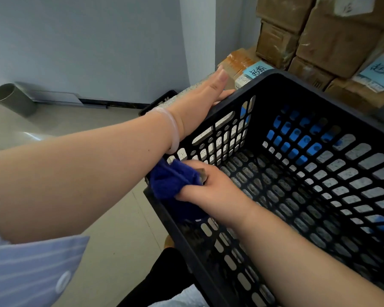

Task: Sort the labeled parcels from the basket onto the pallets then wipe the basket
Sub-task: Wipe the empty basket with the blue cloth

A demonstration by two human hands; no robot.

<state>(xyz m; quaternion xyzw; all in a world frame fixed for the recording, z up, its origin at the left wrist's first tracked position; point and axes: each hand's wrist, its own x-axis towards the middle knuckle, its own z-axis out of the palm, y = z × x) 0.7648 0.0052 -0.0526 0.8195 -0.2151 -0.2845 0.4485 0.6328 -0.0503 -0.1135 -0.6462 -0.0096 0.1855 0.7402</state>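
The basket (319,89) is tilted towards the person and holds no parcels, so the sorting looks done and the wiping is under way. The right hand (211,187) is bunched round a blue cloth (171,180) and presses it into the near left corner, where the short left wall meets the near wall, just under the rim. The left hand (200,100) reaches over the far left corner and holds the rim there, thumb raised and fingers over the outer side, steadying the crate. From the cloth, almost all the surface left to wipe lies ahead and to the right. The perforated floor slopes away along the basket's long axis, and the far wall and right wall are well apart from the grip. The right hand is plainly the nearer one for that sweep (the left is busy as an anchor). Beyond the far rim, stacked cardboard parcels (333,41) stand against the wall, and one lower parcel carries a blue label (256,70).
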